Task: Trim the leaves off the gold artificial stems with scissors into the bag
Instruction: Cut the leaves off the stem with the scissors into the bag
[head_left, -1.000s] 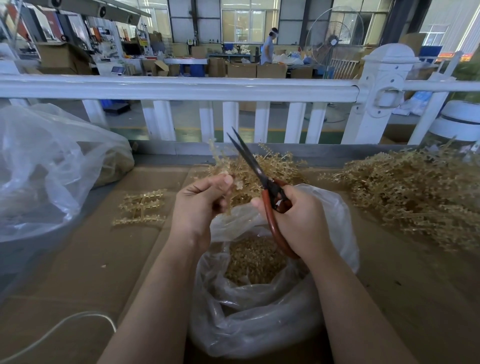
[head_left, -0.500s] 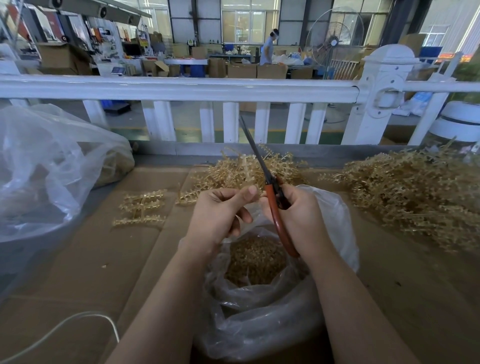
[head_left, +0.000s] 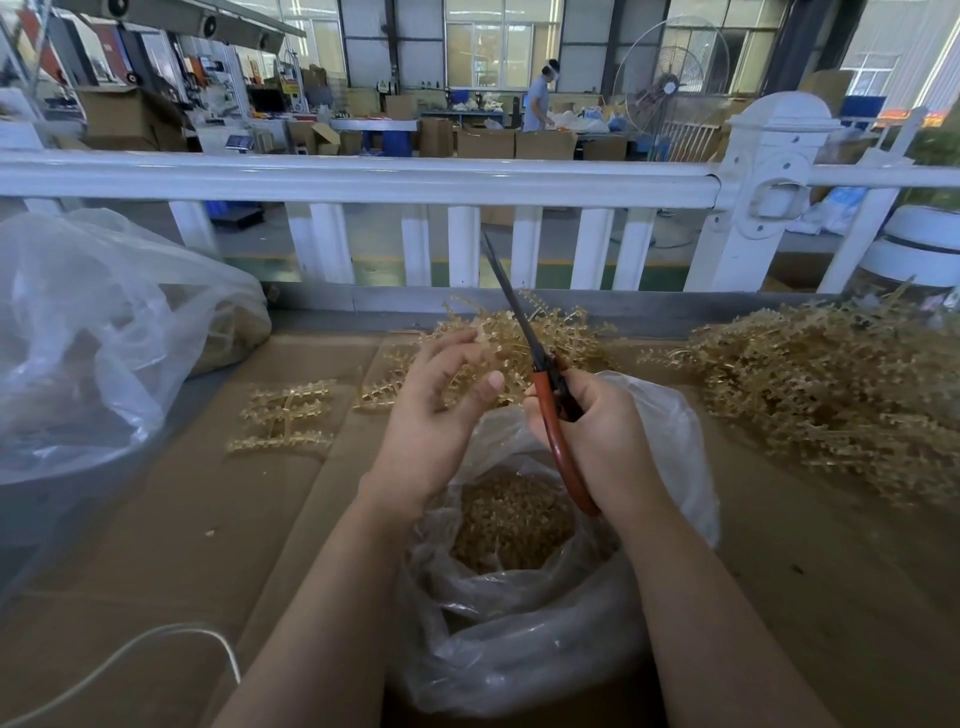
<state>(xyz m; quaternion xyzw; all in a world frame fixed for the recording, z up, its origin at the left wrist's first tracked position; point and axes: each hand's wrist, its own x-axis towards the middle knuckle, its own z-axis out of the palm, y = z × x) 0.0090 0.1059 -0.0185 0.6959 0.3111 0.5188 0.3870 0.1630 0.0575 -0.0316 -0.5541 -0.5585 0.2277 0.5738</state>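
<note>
A clear plastic bag (head_left: 670, 431) stands open on the cardboard in front of me, with cut gold leaves (head_left: 511, 519) inside. My right hand (head_left: 608, 441) grips red-handled scissors (head_left: 550, 410) above the bag's far rim. Their blades are closed and point up and away. My left hand (head_left: 436, 415) reaches into a small pile of gold stems (head_left: 566, 338) just behind the bag. Its fingers curl over a stem, and the thumb is on the near side.
A large heap of gold stems (head_left: 810, 395) fills the right side. Flat gold stem pieces (head_left: 285, 415) lie to the left of my hands. A big clear bag (head_left: 93, 338) sits far left. A white cable (head_left: 130, 654) lies near left, and a white railing (head_left: 363, 176) runs behind.
The scissor blades have closed. My left hand has moved from over the bag forward to the stem pile. My right hand has stayed over the bag.
</note>
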